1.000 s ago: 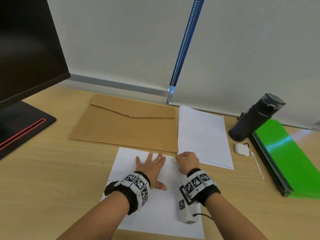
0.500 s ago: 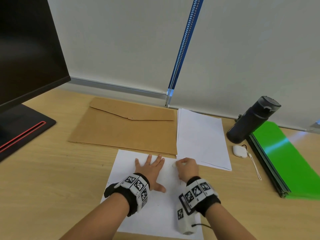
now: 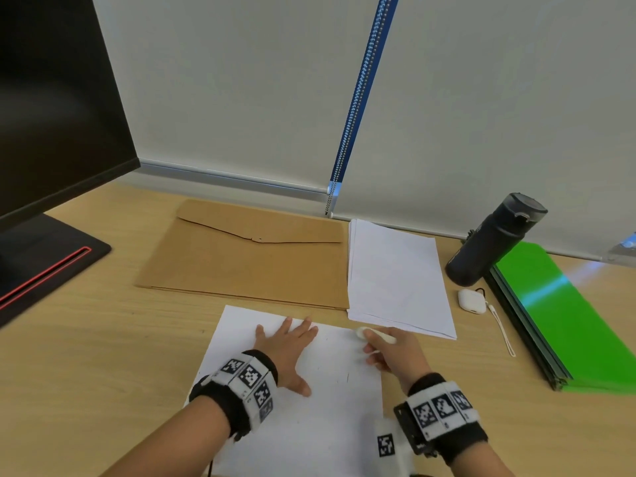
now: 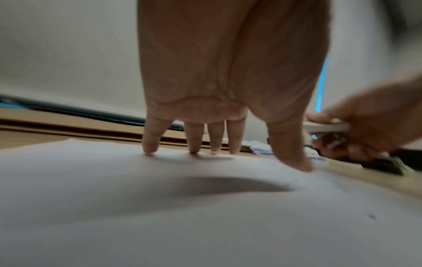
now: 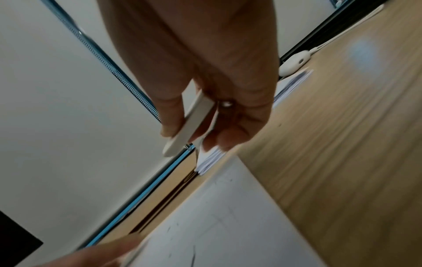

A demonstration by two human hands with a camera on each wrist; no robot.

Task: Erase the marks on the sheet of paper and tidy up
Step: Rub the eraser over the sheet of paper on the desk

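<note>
A white sheet of paper [image 3: 320,421] lies on the wooden desk in front of me, with a few faint dark marks [image 3: 347,376] near its right side. My left hand [image 3: 287,346] lies flat on the sheet [image 4: 160,207], fingers spread and straight, pressing it down. My right hand [image 3: 389,349] hovers over the sheet's upper right corner and pinches a flat white eraser [image 3: 373,334] between thumb and fingers. The right wrist view shows the eraser [image 5: 189,126] lifted off the paper [image 5: 228,216], with the dark marks [image 5: 193,256] below it.
Behind the sheet lies a brown envelope [image 3: 247,256], with a stack of white papers [image 3: 395,280] to its right. A dark bottle [image 3: 492,239], white earbud case [image 3: 471,301] and green folder [image 3: 557,315] sit at the right. A monitor [image 3: 51,108] stands at the left.
My right hand has moved right and lifted from the sheet's top edge with the eraser. My left hand has stayed flat on the paper.
</note>
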